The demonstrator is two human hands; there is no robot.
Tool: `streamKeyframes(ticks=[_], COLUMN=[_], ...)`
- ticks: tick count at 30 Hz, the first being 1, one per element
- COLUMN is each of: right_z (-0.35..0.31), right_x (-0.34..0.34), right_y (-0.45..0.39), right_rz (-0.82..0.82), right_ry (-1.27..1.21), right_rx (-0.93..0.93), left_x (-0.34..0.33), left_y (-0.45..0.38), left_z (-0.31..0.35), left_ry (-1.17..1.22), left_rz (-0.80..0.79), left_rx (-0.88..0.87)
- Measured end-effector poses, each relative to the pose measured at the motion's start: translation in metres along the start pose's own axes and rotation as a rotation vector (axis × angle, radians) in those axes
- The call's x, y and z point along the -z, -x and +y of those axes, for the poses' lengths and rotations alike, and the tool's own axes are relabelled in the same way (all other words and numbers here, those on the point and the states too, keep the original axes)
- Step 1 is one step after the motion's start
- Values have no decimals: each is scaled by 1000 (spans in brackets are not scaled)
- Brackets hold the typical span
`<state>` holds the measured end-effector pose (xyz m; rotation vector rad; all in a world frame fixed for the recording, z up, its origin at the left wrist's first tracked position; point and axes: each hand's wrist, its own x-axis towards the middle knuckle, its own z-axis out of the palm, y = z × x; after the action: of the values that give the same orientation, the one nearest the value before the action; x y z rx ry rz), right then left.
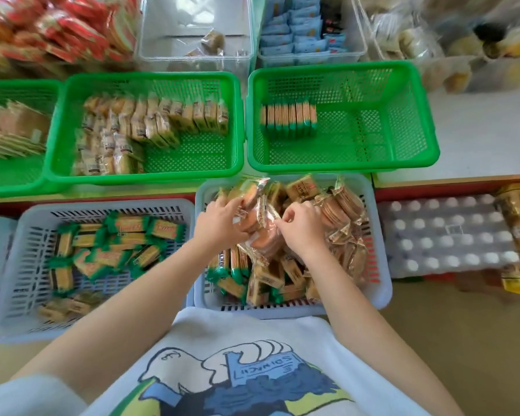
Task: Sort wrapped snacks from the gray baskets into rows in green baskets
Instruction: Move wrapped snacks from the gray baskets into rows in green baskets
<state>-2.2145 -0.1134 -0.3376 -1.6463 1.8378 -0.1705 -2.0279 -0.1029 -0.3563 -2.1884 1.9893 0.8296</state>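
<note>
Round-biscuit packs (254, 223) under curled fingers (288, 216)

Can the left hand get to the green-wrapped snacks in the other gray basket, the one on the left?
Probably yes. The left hand is busy gripping round biscuit packs in the right gray basket, but the green-wrapped snacks lie uncovered in the open left gray basket right beside it.

White table top (478, 130) beyond and right of the grip, yellow and red along the near edge. Directly on it, side by side: right green basket (342, 168) just beyond the grip, middle green basket (144, 178) beyond-left, left green basket (9, 189) far left. Farther back, left bin (192, 60) and right bin (312, 58), both clear. Tan floor (463, 340) near-right of the grip. Bottle pack (445, 235) right of the grip, footing hidden.
</note>
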Motion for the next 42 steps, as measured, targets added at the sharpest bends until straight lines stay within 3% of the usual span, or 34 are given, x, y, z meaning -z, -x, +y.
streamKeyframes(ticks=[6, 11, 15, 18, 22, 27, 33, 37, 42], right_z=[21, 22, 18, 15, 21, 19, -22, -69, -137], right_x=[13, 18, 18, 26, 49, 77, 84, 60, -5], right_y=[-2, -1, -3, -5, -9, -19, -16, -3, 19], right_rz=[-73, -110, -108, -118, -37, 83, 56, -39, 142], right_ry=[-341, -668, -635, -614, -508, -616, -748, -723, -646], right_rx=[-106, -240, -196, -138, 6, 119, 180, 210, 156], left_x=[-1, 1, 7, 23, 44, 59, 67, 79, 92], left_y=[-16, -18, -28, -32, -20, 12, 33, 46, 56], left_z=[13, 25, 27, 29, 22, 6, -15, -26, -41], left_ry=[184, 255, 192, 305, 744, 1233, 1336, 1365, 1362], left_rz=[-21, 108, 143, 132, 39, -63, -2, -65, -132], left_rx=[27, 68, 179, 225, 256, 251, 326, 216, 100])
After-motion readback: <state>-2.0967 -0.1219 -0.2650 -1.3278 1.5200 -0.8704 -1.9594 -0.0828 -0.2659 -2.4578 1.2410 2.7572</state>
